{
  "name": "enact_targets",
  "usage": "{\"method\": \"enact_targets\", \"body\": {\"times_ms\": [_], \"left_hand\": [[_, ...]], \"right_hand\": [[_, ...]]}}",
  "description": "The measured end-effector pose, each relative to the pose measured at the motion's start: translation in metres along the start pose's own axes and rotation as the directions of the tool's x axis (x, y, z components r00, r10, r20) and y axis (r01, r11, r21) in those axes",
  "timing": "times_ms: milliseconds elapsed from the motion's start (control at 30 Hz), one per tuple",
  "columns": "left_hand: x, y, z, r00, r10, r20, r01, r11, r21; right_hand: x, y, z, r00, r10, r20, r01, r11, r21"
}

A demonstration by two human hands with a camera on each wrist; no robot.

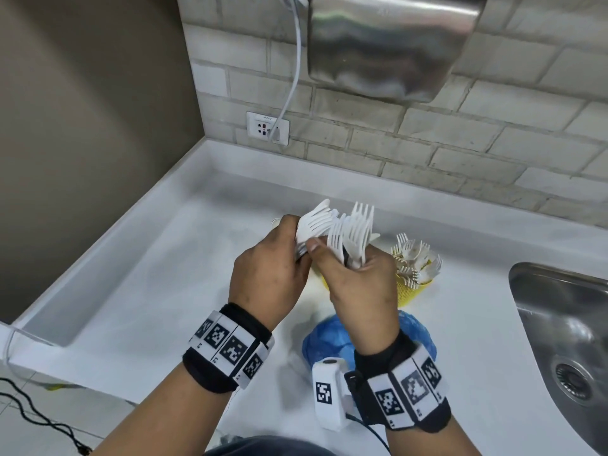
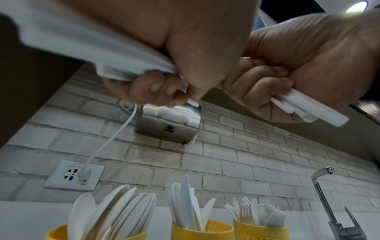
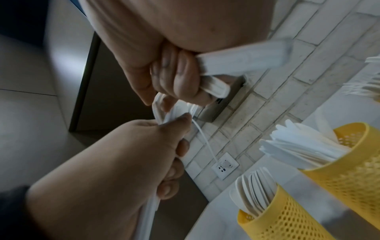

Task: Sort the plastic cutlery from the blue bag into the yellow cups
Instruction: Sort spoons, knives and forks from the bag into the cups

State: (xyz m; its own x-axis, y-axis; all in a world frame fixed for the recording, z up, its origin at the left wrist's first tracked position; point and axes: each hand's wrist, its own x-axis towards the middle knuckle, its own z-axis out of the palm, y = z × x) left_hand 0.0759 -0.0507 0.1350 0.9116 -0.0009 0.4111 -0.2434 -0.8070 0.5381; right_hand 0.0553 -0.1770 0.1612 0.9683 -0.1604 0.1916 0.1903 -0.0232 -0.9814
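Observation:
Both hands are raised together above the white counter (image 1: 164, 274). My left hand (image 1: 273, 268) grips a fanned bundle of white plastic cutlery (image 1: 314, 222) with rounded ends. My right hand (image 1: 358, 284) grips a bunch of white forks (image 1: 357, 230), tines up, touching the left bundle. Their handles (image 2: 308, 110) stick out below the right fist (image 2: 287, 78). The blue bag (image 1: 332, 340) lies crumpled under my right wrist. In the left wrist view three yellow cups stand in a row: spoons (image 2: 57, 233), knives (image 2: 216, 230), forks (image 2: 263, 231). The head view shows only the fork cup (image 1: 411, 291).
A steel sink (image 1: 559, 324) with a tap (image 2: 322, 191) lies to the right. A metal hand dryer (image 1: 394, 44) hangs on the brick wall above, its white cable plugged into a socket (image 1: 268, 128). The counter's raised rim (image 1: 98, 245) runs along the left.

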Motion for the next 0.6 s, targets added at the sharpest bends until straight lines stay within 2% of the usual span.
{"method": "enact_targets", "body": {"times_ms": [133, 267, 500, 600], "left_hand": [[-0.0029, 0.0005, -0.0001, 1.0, 0.012, -0.007, -0.012, 0.999, 0.032], [-0.0023, 0.0014, 0.0002, 0.998, 0.038, -0.045, -0.035, 0.997, 0.063], [-0.0025, -0.0003, 0.0018, 0.996, 0.04, -0.074, -0.034, 0.995, 0.089], [-0.0044, -0.0016, 0.0021, 0.997, 0.052, -0.064, -0.046, 0.995, 0.088]], "right_hand": [[-0.0015, -0.0011, 0.0053, 1.0, -0.007, -0.023, 0.006, 1.0, -0.006], [-0.0032, 0.0003, 0.0087, 0.997, 0.038, -0.065, -0.033, 0.997, 0.076], [-0.0032, -0.0024, 0.0101, 0.987, 0.011, -0.158, 0.016, 0.986, 0.168], [-0.0009, -0.0023, 0.0084, 0.988, 0.009, -0.155, 0.017, 0.986, 0.168]]}}
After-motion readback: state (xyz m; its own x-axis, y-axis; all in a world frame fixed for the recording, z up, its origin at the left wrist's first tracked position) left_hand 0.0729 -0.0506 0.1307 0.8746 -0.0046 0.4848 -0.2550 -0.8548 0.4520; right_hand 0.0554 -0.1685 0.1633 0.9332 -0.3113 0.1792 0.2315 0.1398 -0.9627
